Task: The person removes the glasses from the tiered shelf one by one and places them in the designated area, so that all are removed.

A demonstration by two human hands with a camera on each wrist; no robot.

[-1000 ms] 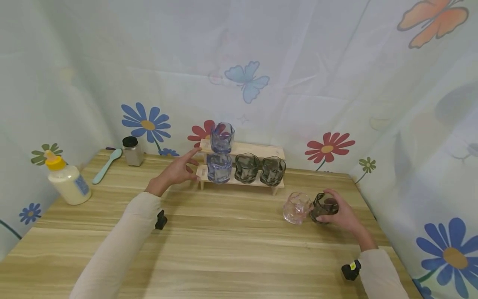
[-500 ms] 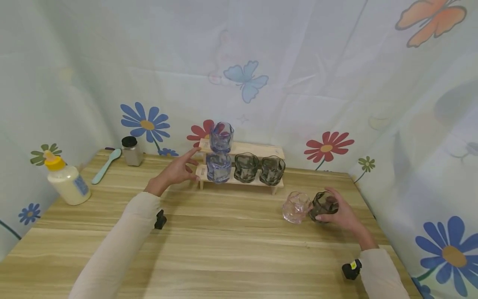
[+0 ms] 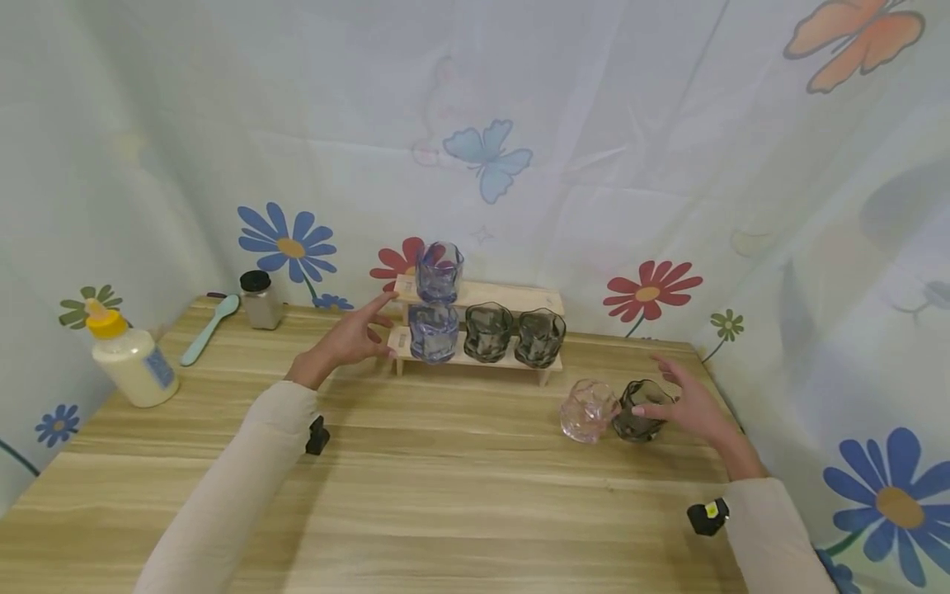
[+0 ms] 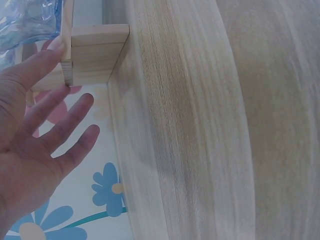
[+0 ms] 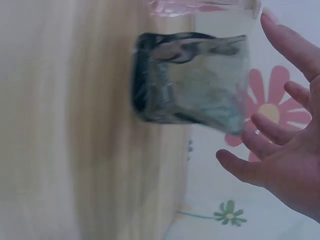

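In the head view, my left hand (image 3: 354,337) touches the left end of a two-tier wooden rack (image 3: 512,294), fingers spread. The left wrist view has the thumb (image 4: 40,65) at a board's edge. A bluish glass (image 3: 439,272) stands on the upper tier. The lower tier bears another bluish glass (image 3: 434,333) and two smoky grey glasses (image 3: 487,333). On the table, my right hand (image 3: 701,408) is spread beside a third smoky grey glass (image 3: 640,417); in the right wrist view its fingers stand apart from this glass (image 5: 195,82). A pink glass (image 3: 589,412) stands just left of it.
At the left of the table (image 3: 445,511) are a white bottle with a yellow cap (image 3: 141,367), a mint-green spoon (image 3: 210,332) and a small black-lidded jar (image 3: 261,304). A flower-printed curtain (image 3: 356,107) hangs behind and along the sides.
My right hand has let go of the smoky grey glass and moved slightly back to the right, its fingers spreading. The left hand stays at the rack.
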